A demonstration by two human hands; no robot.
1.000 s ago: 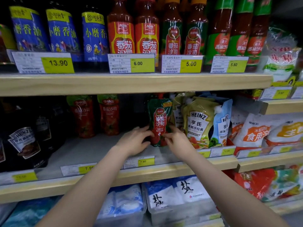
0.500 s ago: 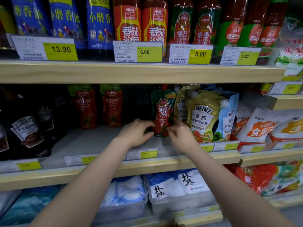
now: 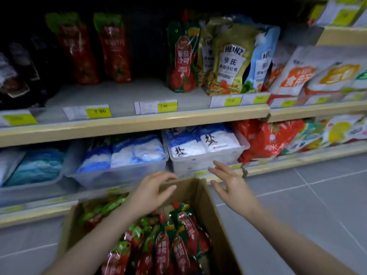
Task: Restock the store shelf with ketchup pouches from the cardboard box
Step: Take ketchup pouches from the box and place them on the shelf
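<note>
At the far left of the frame I saw dark pouches on the middle shelf, and just right of them two red ketchup pouches stood upright at the back, with bare shelf in front of them. Below, in the lower left, clear bins held blue-and-white bags. In the lower centre the cardboard box sat open on the floor, packed with red and green ketchup pouches. My left hand hovered over the box's far end, fingers loosely curved and apart, holding nothing. Above it, in the upper centre, a single green-topped ketchup pouch stood upright on the shelf, just beside the Heinz salad dressing pouches. My right hand hung beyond the box's right wall, fingers spread and empty. At the right, white and orange bags leaned on the neighbouring shelf.
</note>
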